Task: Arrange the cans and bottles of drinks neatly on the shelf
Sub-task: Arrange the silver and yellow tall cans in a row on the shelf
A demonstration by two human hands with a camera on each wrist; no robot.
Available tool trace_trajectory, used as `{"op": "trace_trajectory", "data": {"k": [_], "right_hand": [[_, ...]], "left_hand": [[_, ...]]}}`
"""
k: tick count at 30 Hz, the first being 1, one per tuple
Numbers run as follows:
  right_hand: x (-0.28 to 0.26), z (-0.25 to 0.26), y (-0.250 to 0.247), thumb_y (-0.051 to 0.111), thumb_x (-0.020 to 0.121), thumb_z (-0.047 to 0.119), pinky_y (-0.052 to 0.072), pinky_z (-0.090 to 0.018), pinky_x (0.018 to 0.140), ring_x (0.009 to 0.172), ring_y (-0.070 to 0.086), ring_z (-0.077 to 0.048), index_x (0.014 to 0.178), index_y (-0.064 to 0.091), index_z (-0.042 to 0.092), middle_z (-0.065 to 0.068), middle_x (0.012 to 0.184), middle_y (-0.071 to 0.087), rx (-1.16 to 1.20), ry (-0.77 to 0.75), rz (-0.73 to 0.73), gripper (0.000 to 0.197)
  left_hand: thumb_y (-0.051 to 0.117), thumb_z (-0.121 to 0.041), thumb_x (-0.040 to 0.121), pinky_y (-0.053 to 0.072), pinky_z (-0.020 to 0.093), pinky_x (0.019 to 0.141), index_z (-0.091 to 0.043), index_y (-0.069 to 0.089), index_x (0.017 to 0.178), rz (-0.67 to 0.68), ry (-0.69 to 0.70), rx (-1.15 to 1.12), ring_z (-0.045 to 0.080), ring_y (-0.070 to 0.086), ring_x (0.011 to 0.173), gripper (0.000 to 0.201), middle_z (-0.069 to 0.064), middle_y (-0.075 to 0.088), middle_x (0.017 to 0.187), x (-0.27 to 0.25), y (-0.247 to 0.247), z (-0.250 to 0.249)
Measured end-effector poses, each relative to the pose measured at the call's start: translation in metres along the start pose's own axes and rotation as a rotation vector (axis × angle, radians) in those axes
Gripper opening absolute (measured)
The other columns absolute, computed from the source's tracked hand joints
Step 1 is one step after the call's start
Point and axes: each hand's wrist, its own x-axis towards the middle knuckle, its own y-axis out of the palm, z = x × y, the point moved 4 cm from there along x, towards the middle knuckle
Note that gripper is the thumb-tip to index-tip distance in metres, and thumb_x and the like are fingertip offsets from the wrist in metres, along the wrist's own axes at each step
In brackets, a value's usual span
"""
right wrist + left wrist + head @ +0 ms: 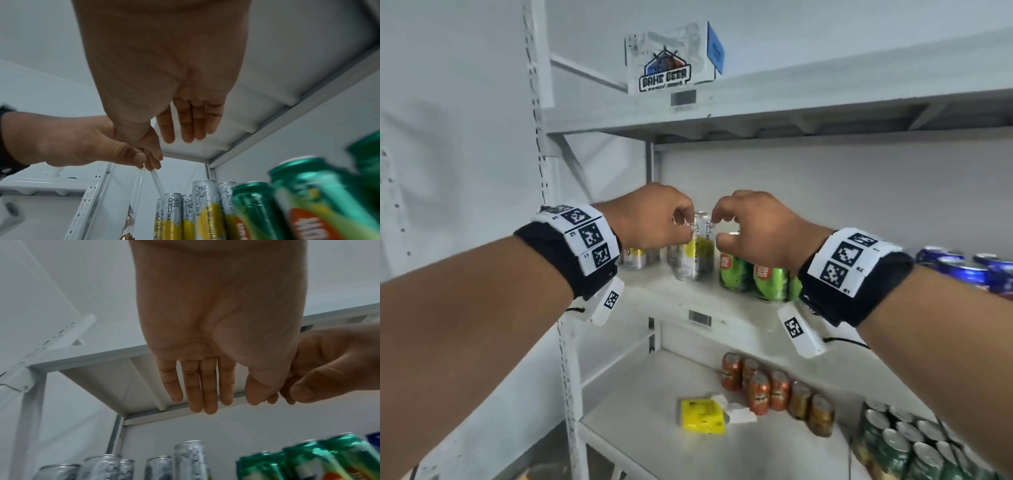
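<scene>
Currently both hands, left (654,219) and right (751,224), hover loosely curled, holding nothing, above a tall can (697,245) standing on the shelf (654,291); likely rigid, slick, light: grip mid-body.

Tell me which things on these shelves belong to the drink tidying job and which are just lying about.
Belong to the job:
silver and yellow cans
green cans
blue cans
orange cans
dark green cans

Just lying about:
yellow packet
white packet
beer carton
</scene>
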Motion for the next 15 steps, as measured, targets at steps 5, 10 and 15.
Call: {"op": "trace_trajectory", "data": {"k": [5, 10, 15], "right_hand": [[0.073, 0.027, 0.042, 0.069, 0.09, 0.04, 0.048, -0.033, 0.095, 0.108, 0.06, -0.024, 0.123, 0.07, 0.019, -0.006, 0.114, 0.066, -0.043, 0.026, 0.022, 0.038], [0.126, 0.033, 0.078, 0.07, 0.09, 0.041, 0.045, -0.031, 0.091, 0.11, 0.06, -0.024, 0.121, 0.07, 0.02, -0.006, 0.116, 0.066, -0.082, 0.103, 0.044, 0.037], [0.168, 0.025, 0.105, 0.067, 0.091, 0.043, 0.051, -0.037, 0.094, 0.111, 0.06, -0.03, 0.124, 0.069, 0.015, -0.011, 0.118, 0.064, -0.167, 0.226, 0.073, 0.043]], "left_hand": [[0.058, -0.057, 0.077, 0.055, 0.034, 0.089, -0.03, 0.076, 0.11, 0.036, 0.008, 0.007, 0.01, 0.065, 0.099, 0.046, -0.014, 0.071, 0.105, 0.011, 0.001, 0.087], [0.066, -0.051, 0.084, 0.05, 0.03, 0.083, -0.028, 0.075, 0.115, 0.026, 0.044, -0.009, 0.012, 0.064, 0.098, 0.04, -0.014, 0.067, 0.104, 0.034, 0.019, 0.14], [0.069, -0.052, 0.083, 0.047, 0.029, 0.083, -0.025, 0.074, 0.115, 0.017, 0.093, -0.072, 0.013, 0.061, 0.097, 0.042, -0.011, 0.066, 0.104, 0.059, 0.04, 0.178]]}}
